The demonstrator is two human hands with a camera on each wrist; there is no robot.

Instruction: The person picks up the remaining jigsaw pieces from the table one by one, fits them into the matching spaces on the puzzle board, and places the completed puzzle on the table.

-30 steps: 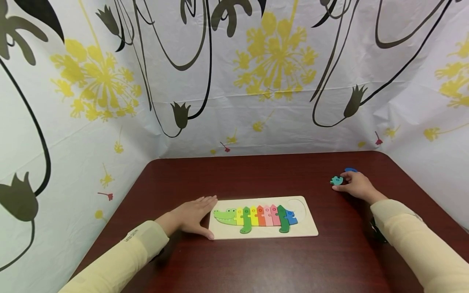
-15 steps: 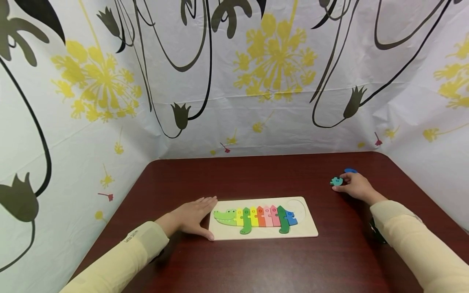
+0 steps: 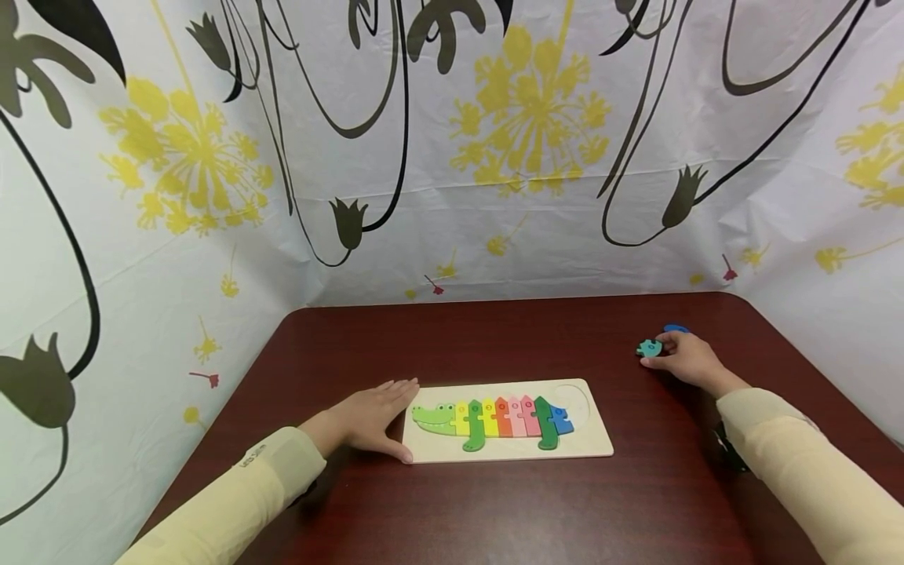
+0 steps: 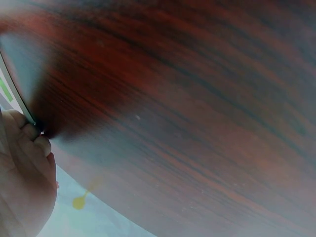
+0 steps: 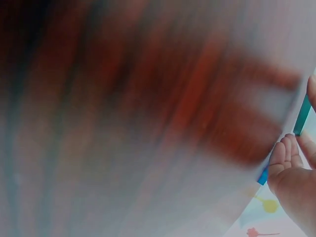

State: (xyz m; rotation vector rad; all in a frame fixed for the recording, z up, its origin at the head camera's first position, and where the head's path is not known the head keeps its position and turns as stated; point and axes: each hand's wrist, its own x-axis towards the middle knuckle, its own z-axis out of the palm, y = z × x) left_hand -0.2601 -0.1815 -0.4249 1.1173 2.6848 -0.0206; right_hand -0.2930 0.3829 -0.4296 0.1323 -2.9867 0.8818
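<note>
On the table lies a pale wooden puzzle board (image 3: 438,453) with a crocodile of coloured pieces, light green head at the left and a blue piece (image 3: 561,420) at the right end. A round recess (image 3: 581,392) shows bare near its upper right corner. My left hand (image 3: 374,417) rests at the board's left edge, fingers straight and thumb at the lower corner. At the far right my right hand (image 3: 683,359) pinches a teal puzzle piece (image 3: 648,348) between thumb and fingers. Just behind it lies a blue piece (image 3: 676,328), partly hidden by the hand.
The dark red-brown table (image 3: 494,510) has rounded far corners. A white curtain (image 3: 424,173) with yellow flowers and dark stems hangs along its back and sides. Both forearms wear pale yellow sleeves (image 3: 233,490).
</note>
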